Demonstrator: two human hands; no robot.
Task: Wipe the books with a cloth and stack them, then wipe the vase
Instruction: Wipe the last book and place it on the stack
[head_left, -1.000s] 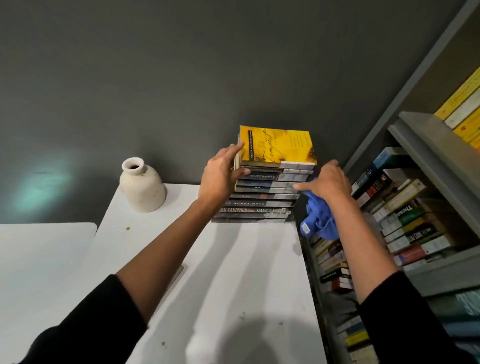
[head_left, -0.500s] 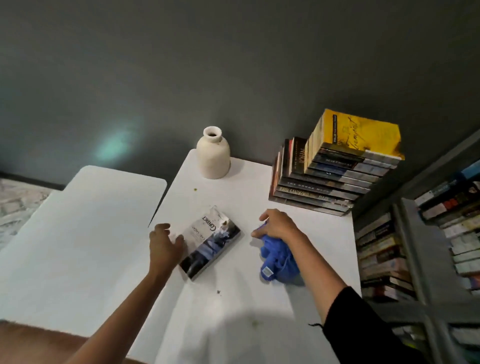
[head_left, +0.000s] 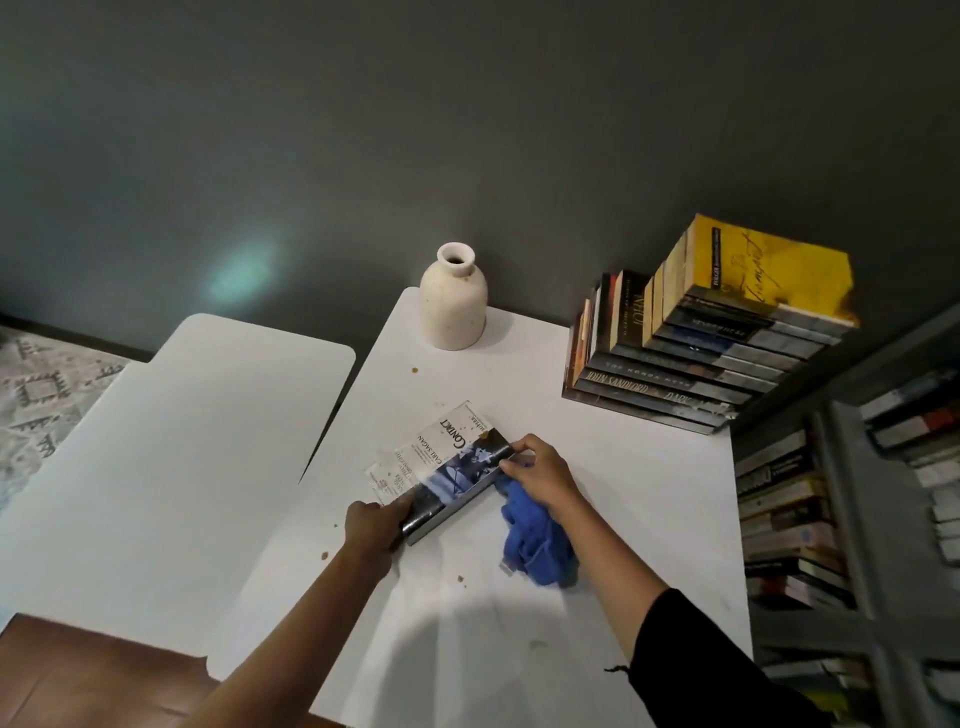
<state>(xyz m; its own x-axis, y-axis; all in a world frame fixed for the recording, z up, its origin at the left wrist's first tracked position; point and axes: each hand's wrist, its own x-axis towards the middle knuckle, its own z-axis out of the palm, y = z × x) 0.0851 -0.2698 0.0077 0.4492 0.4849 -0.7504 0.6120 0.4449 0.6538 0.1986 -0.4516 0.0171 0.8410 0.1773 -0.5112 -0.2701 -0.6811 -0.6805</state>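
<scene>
A paperback with a white and blue cover (head_left: 441, 462) lies on the white table (head_left: 623, 493), tilted up along one side. My left hand (head_left: 374, 525) grips its near corner. My right hand (head_left: 540, 473) holds a crumpled blue cloth (head_left: 535, 535) and touches the book's right edge with its fingertips. A stack of several books (head_left: 696, 358) with a yellow one on top stands at the table's far right corner. The cream vase (head_left: 453, 299) stands upright at the back, against the dark wall.
A second white table (head_left: 171, 441) adjoins on the left, with a narrow gap between. A grey bookshelf (head_left: 852, 509) full of books runs along the right. Small crumbs dot the table. Brown floor shows at the lower left.
Both hands left the stack and came down to the table. My left hand took hold of the lone book and lifted its edge; my right hand with the cloth moved up against it.
</scene>
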